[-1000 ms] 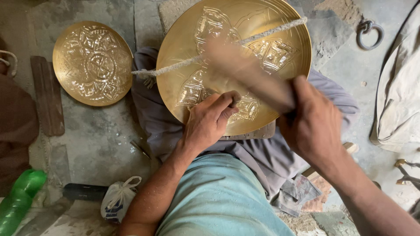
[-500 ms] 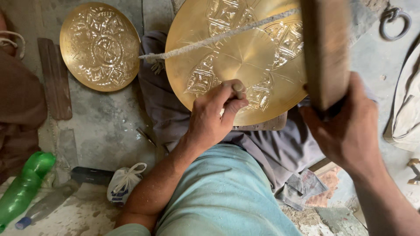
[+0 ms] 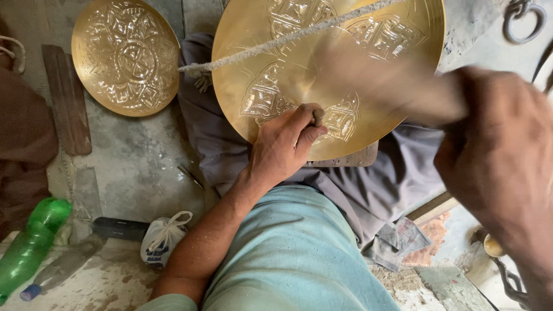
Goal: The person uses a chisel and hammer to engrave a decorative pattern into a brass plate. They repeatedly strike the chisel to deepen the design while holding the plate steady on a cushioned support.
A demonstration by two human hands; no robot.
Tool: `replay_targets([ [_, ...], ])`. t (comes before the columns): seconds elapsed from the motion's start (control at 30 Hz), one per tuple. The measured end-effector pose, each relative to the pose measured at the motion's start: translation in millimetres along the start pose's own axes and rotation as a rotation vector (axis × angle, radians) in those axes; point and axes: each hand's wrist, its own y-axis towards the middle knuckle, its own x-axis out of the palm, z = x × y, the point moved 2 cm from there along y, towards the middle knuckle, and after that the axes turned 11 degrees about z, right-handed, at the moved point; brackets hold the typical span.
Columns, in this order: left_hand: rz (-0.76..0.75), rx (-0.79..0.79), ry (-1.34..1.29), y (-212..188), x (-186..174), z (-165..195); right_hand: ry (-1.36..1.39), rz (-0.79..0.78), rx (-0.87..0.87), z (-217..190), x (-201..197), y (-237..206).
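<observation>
Obs., head view. Large brass plate lay tilted across the lap, on a wood block over grey cloth, at 12 o'clock from the torso; a taut cord ran across its face from 9 to 1 o'clock. Left hand rested on the plate's lower rim at 6 o'clock, grip narrow: thumb and fingers pinched round a small punch, tip on the embossed band. Right hand at 3 o'clock, grip closed round a mallet, which showed only as motion blur over the plate's right half; head shape n/a. Judgement: plate is thin sheet metal, stiff in the flat but prob. springy and easily dented, polished so likely slippery; best held by the rim w/ palm pressing down near the work point, not by the worked face. Punch: small, hard, needs a firm pinch low on the shank. A second, fully embossed plate lay on the floor at 10 o'clock, well apart. Green bottle and white bag at 8 o'clock.
</observation>
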Motion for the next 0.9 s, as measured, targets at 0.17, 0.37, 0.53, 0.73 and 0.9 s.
replay_targets([
  [0.17, 0.013, 0.024, 0.018, 0.3, -1.3, -0.2, -0.007, 0.013, -0.05, -9.0, 4.6, 7.4],
  [0.37, 0.021, 0.002, -0.025, 0.0, -1.8, -0.4, 0.024, -0.046, 0.096, -10.6, 1.5, 10.7],
  [0.53, 0.012, 0.021, 0.016, 0.7, -1.3, -1.1, 0.034, -0.076, 0.125, -16.3, -4.4, 15.0],
  [0.73, 0.017, 0.016, 0.018, 1.0, -3.1, 0.3, -0.202, -0.082, -0.176, -21.0, -8.9, 22.1],
  [0.9, 0.018, -0.014, 0.004, 2.3, -3.7, 1.3, 0.068, -0.022, 0.075, -18.2, -4.2, 23.3],
])
